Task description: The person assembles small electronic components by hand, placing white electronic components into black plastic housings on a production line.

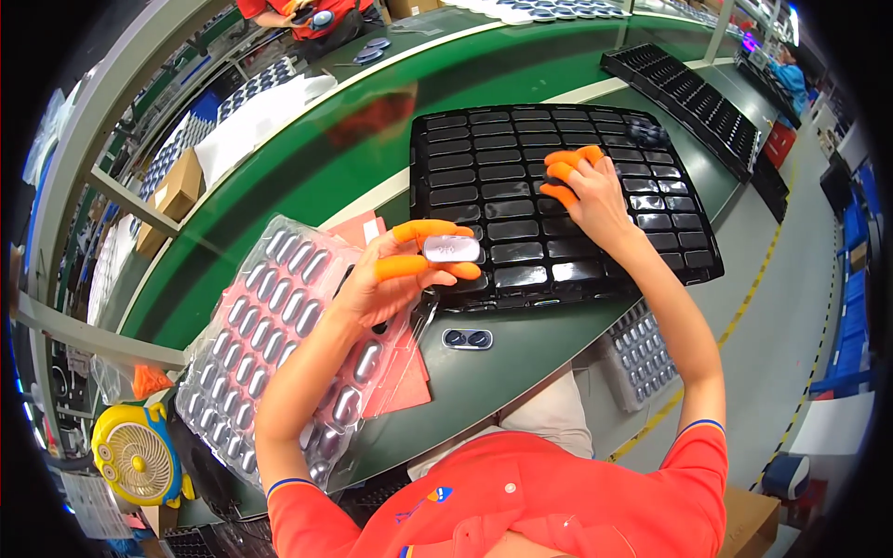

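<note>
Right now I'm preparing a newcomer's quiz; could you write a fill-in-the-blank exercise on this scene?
The small pale case is held in the ____ hand.
The right hand is over a tray coloured ____.
The finger covers are coloured ____.
Missing words: left; black; orange.

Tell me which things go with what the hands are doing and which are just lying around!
Seem part of the work:
pale case in the left hand
black tray beneath the right hand
clear tray of oval pieces

Seem just lying about:
yellow-and-blue fan
cardboard box
</note>
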`<state>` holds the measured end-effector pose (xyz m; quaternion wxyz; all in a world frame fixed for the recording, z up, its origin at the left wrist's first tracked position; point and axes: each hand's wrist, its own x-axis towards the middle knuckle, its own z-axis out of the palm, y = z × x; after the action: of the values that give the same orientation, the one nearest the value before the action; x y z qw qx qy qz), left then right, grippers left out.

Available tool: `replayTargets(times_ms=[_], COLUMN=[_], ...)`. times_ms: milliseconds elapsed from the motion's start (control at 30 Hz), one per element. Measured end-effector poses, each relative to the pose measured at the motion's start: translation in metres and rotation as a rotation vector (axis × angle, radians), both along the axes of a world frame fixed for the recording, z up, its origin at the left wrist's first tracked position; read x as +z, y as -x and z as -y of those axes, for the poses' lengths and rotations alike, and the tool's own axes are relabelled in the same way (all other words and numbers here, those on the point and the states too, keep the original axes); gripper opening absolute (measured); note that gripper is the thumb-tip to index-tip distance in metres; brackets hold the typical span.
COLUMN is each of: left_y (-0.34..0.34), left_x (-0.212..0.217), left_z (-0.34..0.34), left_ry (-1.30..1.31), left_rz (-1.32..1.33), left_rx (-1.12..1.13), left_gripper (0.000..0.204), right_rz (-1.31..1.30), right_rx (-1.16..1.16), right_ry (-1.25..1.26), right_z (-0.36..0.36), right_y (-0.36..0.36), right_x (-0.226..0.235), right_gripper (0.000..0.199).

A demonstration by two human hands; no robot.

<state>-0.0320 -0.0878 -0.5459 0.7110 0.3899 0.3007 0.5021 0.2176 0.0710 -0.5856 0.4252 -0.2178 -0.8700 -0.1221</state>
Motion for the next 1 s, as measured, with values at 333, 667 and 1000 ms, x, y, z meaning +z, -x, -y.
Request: replayTargets(times_ms=[333, 667, 1000], left_y=[-0.007, -0.022, -0.022], left_x=[-0.01, -0.01, -0.013], left_z=[0.001, 0.014, 0.013], left_ry=[0.051, -0.153, -0.113], left_rz=[-0.112, -0.433, -0.388], left_rx=[-0.001, 0.067, 0.089], left_gripper=[0.042, 0.039, 0.038], right_rz=[-0.15, -0.525, -0.617], right_rx=[0.273, 0.431, 0.442], right_ry=[0.777, 1.152, 1.5], right_z=[0.044, 0.098, 0.118], right_y=[-0.003, 0.023, 0.029], right_x=[-0.009, -0.007, 0.008], right_gripper=[0.018, 0.029, 0.03])
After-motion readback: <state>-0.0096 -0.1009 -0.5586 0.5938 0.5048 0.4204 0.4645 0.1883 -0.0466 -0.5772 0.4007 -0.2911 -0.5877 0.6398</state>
